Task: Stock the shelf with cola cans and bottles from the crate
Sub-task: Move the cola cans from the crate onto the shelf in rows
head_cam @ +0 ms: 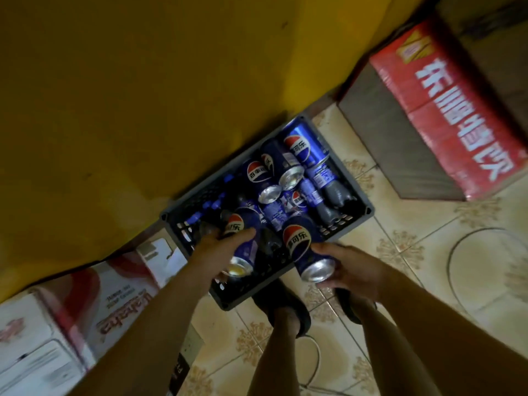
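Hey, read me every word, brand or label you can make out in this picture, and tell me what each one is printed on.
"百事可": loose can in the crate.
"可乐": left can, gripped by the left hand.
"可乐": right can, gripped by the right hand.
"东鹏特饮", upside down: red pack.
"Wahaha", upside down, likely: white carton.
Carton small print, bottle labels: too blurred.

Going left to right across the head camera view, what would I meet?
white boxes → left hand → left-hand can → right-hand can → right hand → red case. The crate spans the middle behind both cans, so it is left out.
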Demonstrator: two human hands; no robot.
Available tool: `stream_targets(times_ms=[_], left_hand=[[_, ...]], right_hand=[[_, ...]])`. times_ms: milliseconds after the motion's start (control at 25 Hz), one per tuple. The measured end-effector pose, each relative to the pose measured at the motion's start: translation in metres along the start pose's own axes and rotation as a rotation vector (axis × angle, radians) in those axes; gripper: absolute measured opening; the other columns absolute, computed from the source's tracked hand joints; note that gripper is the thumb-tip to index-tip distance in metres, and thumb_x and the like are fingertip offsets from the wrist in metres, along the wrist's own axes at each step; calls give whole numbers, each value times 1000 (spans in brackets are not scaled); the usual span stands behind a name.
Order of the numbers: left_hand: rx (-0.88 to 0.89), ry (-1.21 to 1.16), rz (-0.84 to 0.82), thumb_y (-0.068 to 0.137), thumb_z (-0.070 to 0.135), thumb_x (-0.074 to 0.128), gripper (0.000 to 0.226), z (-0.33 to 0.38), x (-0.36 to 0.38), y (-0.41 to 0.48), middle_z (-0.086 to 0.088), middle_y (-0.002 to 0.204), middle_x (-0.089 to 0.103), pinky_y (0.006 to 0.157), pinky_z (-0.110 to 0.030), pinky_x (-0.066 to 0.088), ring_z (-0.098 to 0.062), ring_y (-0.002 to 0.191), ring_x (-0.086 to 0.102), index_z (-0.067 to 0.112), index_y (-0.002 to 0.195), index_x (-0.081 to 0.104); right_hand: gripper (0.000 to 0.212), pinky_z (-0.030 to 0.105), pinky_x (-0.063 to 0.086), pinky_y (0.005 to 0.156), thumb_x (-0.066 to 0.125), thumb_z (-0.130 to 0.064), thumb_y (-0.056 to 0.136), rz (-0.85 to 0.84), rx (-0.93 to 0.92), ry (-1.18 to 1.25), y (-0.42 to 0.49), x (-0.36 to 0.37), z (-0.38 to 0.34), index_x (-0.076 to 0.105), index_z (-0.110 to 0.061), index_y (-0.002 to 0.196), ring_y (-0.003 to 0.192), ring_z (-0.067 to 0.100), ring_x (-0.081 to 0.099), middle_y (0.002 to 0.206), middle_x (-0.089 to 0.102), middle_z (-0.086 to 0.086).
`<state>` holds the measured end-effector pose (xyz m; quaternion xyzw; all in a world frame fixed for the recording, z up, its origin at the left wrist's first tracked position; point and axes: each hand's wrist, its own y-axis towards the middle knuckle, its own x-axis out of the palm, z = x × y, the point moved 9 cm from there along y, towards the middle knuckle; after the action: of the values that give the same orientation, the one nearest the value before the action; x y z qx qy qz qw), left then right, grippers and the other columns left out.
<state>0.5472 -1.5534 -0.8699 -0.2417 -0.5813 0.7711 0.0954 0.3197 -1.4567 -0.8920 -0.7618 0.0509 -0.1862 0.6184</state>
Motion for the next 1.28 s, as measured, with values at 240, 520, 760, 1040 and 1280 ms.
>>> stream_targets(times_ms=[240,520,760,1040,1280], left_hand=[[32,-523,-270,68,46,69,64,12,27,-182,-9,106,73,66,-35,53,-25,85,69,17,124,62],[427,-831,-427,64,43,86,91,96,-12,-360,-11,134,62,98,-51,51,-33,121,59,18,142,48],[758,-767,-257,74,48,70,64,133,-67,-489,-8,119,68,77,-43,57,-25,99,70,18,127,48],[1025,-1028,-319,77,9,70,41,124,-110,-568,-8,108,70,74,-39,58,-20,91,71,16,113,53],[1154,-1060,-148,49,37,95,103,111,-90,-613,-12,125,66,78,-33,58,-23,105,67,15,138,47]], right_hand=[[63,50,49,100,76,-23,62,-111,-93,149,-158,30,-16,58,-3,119,103,33,65,114,68,21],[69,34,59,76,86,-20,53,-390,-529,49,-366,104,-114,64,-3,116,93,25,70,108,71,17],[68,48,53,92,67,-17,71,-376,-950,-1,-512,158,-156,49,-3,136,112,36,62,127,61,23],[83,33,56,65,84,-33,60,-388,-1000,2,-572,193,-159,54,3,128,89,28,67,110,66,21],[68,33,58,65,73,-34,70,-522,-953,-90,-595,182,-151,58,-2,128,90,27,69,117,69,19]])
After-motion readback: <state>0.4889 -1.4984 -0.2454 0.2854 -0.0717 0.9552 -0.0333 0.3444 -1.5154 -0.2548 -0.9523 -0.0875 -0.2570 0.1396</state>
